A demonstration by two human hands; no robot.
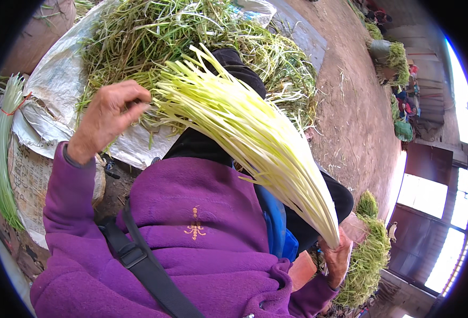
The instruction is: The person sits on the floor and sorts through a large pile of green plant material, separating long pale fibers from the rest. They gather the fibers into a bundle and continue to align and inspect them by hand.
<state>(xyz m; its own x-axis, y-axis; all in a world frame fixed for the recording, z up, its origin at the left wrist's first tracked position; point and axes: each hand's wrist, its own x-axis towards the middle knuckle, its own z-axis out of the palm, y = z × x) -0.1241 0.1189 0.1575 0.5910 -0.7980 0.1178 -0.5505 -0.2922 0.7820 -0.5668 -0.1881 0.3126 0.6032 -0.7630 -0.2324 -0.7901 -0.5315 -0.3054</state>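
My right hand (336, 256) grips the narrow white end of a thick bunch of pale yellow-green chive-like stalks (253, 135). The bunch slants across my lap, its loose leaf tips fanned out toward the upper left. Close to those tips is my left hand (112, 115), raised, with fingers bent and thumb near the forefinger. Whether a thin leaf is pinched there cannot be made out. Beyond the tips lies a big heap of tangled green and yellowed leaves (138, 43), on white woven plastic sacking (61, 75).
At far left, a bundle of pale stalks (5, 139) bound with a red tie lies by a printed sack (27, 179). Another leaf heap (363, 258) lies beyond my right hand. Bare earth floor (349, 119) stretches right toward more greens (397, 63) and a windowed wall (424, 190).
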